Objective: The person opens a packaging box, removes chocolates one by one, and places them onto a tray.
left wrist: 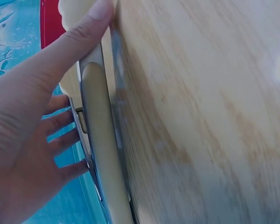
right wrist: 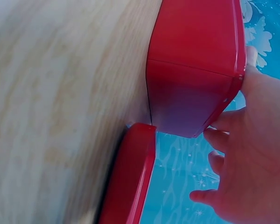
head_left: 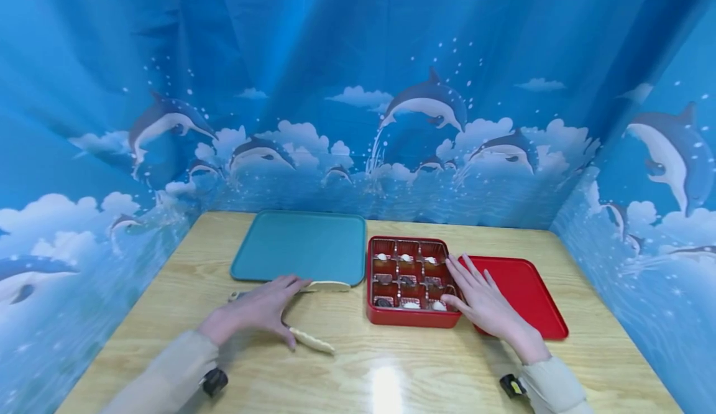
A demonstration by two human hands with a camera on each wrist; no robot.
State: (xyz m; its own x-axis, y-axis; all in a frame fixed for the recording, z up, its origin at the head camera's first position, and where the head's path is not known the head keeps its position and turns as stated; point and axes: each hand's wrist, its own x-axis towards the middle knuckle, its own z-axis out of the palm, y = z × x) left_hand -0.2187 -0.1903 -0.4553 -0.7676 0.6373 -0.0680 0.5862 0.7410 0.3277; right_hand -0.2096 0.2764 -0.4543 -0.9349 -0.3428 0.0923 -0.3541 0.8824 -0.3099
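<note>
A pair of tongs [head_left: 311, 340] with cream scalloped tips and metal-edged arms lies spread on the table. My left hand [head_left: 265, 307] reaches over it, thumb along the near arm and fingers at the far arm. In the left wrist view those fingers look straight and spread beside the tongs [left wrist: 101, 135]. To the right stands a red box [head_left: 413, 318] whose divided insert holds small white and dark brown pieces, perhaps sweets. My right hand [head_left: 485, 302] rests against the box's right rim with spread fingers. In the right wrist view its thumb and fingertips meet the box's [right wrist: 193, 60] edge.
Behind the tongs lies a blue-green tray [head_left: 304, 246]. A flat red tray [head_left: 526, 296] lies right of the box, partly under my right hand. The wooden table [head_left: 313, 386] meets dolphin-printed curtains [head_left: 347, 122] at the back and both sides.
</note>
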